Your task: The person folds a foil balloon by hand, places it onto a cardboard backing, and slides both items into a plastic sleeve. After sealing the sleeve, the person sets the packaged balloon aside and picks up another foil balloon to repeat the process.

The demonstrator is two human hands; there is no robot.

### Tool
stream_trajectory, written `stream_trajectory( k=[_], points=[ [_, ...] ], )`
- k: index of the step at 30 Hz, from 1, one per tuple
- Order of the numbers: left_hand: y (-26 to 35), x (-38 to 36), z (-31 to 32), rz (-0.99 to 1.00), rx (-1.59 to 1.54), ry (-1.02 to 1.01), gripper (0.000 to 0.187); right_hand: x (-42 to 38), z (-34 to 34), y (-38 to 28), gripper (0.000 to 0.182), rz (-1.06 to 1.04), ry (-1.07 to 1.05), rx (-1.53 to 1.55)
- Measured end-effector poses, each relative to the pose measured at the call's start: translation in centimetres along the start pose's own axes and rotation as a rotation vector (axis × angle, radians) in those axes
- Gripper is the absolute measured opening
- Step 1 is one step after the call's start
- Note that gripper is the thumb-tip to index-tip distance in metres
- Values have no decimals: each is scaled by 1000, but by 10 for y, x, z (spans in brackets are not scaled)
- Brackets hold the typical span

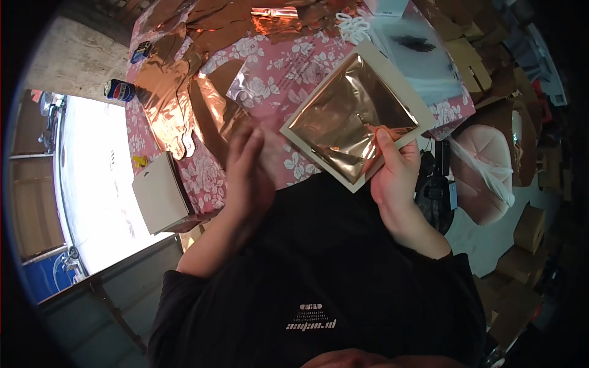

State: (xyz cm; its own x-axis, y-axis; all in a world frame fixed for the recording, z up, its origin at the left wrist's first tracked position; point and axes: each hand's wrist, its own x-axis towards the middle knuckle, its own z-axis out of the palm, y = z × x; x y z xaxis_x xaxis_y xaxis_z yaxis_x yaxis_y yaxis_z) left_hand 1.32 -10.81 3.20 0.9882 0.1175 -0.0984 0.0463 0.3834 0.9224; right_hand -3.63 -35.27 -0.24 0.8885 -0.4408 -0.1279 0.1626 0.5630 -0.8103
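My right hand (397, 175) grips the lower right corner of a square cream card frame (392, 86) with shiny copper-coloured film (346, 101) across its middle. The thumb lies on top of the film, and the fingers are mostly hidden behind the card. The frame is tilted, one corner pointing towards me. To its left, my left hand (246, 162) is raised above the table, slightly blurred, with fingers stretched out and nothing seen in it. Near its fingertips lies loose, crinkled copper film (211, 104).
A pink flowered cloth (205, 181) covers the table. A stack of cream cards (162, 193) stands at its left edge, near a blue can (119, 90). Clear plastic bags (423, 73) and white cord (354, 27) lie at the back right. A pink cushioned seat (481, 159) and cardboard boxes (529, 230) are at the right.
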Motion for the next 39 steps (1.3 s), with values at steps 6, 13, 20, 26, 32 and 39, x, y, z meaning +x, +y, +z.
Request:
stream_trajectory(
  k=[6,13,20,26,32,39],
  points=[
    [8,-8,34,-516,-543,-269,41,-11,26,10,7,135,-155,82],
    [5,-10,28,-482,-386,-221,32,-20,34,9,8,126,-106,59],
    [4,-5,4,-531,-459,-226,42,-14,18,11,6,128,-106,31],
    [30,36,-65,304,-55,140,46,-3,-1,1,8,82,-90,-20],
    [111,78,-2,965,1109,-461,40,-1,2,-2,13,198,-237,-116],
    [110,117,70,607,1495,-1069,28,-12,29,-17,10,224,-276,-169]
  ],
)
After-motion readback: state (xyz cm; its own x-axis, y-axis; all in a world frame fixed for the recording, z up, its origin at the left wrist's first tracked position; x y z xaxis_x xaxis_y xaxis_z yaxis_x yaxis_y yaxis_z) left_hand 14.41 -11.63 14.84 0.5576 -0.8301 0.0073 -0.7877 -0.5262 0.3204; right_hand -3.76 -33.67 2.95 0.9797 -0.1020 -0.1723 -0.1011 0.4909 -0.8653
